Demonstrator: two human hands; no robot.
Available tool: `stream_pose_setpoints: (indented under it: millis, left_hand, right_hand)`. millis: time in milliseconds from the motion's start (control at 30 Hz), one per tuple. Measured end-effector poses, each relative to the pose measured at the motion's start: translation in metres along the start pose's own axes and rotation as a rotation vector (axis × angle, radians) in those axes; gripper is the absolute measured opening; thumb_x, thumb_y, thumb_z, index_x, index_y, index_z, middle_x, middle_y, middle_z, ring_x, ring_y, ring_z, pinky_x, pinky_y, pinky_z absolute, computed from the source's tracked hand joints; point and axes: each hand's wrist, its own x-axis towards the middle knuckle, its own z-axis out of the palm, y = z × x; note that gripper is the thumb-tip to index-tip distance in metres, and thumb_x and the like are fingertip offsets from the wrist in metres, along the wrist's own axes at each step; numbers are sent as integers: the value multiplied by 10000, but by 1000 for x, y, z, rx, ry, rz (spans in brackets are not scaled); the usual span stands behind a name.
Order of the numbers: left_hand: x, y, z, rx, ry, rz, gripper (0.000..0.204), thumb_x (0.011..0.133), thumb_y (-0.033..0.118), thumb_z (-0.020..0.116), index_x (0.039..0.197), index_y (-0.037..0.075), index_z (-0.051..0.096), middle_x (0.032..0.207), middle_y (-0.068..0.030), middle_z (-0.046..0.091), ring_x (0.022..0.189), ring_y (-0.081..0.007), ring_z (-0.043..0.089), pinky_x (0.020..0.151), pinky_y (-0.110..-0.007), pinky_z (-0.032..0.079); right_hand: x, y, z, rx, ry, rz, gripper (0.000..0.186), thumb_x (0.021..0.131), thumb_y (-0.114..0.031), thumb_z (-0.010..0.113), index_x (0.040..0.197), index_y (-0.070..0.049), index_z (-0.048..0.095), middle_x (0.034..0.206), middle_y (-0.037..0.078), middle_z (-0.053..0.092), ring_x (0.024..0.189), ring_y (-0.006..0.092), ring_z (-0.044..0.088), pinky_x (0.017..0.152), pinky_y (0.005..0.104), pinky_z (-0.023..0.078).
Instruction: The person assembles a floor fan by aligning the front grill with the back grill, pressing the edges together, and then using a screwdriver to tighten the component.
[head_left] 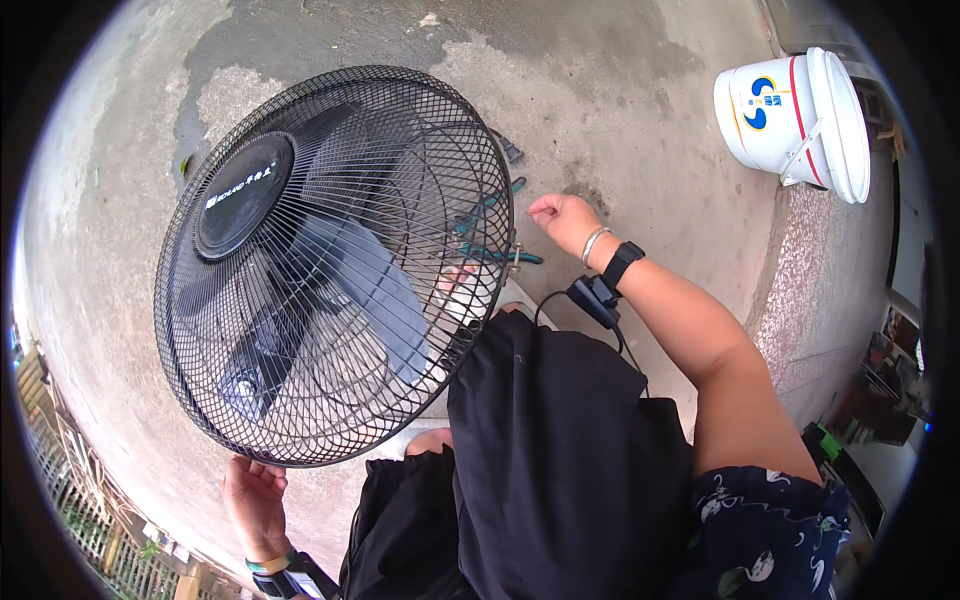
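A black fan head with a round wire guard and dark blades tilts before my legs. My left hand has its fingers curled at the guard's lower left rim and appears to grip it. To the right of the guard, my right hand is held off the rim, thumb and fingers pinched together; whatever they may hold is too small to make out. Just below that hand, a small metal clamp screw sits on the rim. Teal-handled pliers lie on the floor, partly hidden behind the mesh.
A white lidded bucket with a wire handle is at the upper right, by a speckled low ledge. A black cable with a small dark box runs beside my right forearm. Damp patches mark the concrete floor.
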Motion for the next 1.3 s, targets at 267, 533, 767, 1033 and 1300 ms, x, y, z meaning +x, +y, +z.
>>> stream_pose_setpoints:
  millis: [267,533,767,1033,1300]
  left_hand:
    - [8,4,-10,110,-22,1,208,905,302,392,837,137,498,720,26,552,612,-96,522,490,-176,413]
    - [-38,9,-6,80,87,-48,304,906,305,443,1075,55,481,992,-54,606,699,-124,557,608,-199,445]
    - [-98,-1,1,110,136,97,215,879,200,513,1023,45,479,1000,-114,602,698,-151,606,613,-228,490]
    - [-147,-11,-29,169,279,192,230,876,155,522,1077,60,466,989,-80,599,714,-125,602,628,-224,478]
    - [-152,8,-14,481,308,532,249,883,167,526,1110,70,490,1047,-41,577,723,-62,569,661,-204,452]
  right_hand:
    - [-51,76,-113,195,80,230,159,783,-90,557,907,-23,630,750,28,622,663,98,565,631,233,469]
    - [-102,143,-150,312,113,393,165,840,-94,505,957,-59,615,735,18,607,605,83,548,585,216,462]
    - [-144,156,1,-407,-710,-385,168,822,-116,494,872,-59,644,813,92,651,685,221,608,630,313,478]
    - [-161,151,102,-1002,-777,-112,209,786,-208,497,749,-69,650,827,112,646,785,280,615,668,370,482]
    - [-173,122,72,-959,-664,-444,229,825,-156,447,979,-25,553,957,161,596,865,298,587,702,392,483]
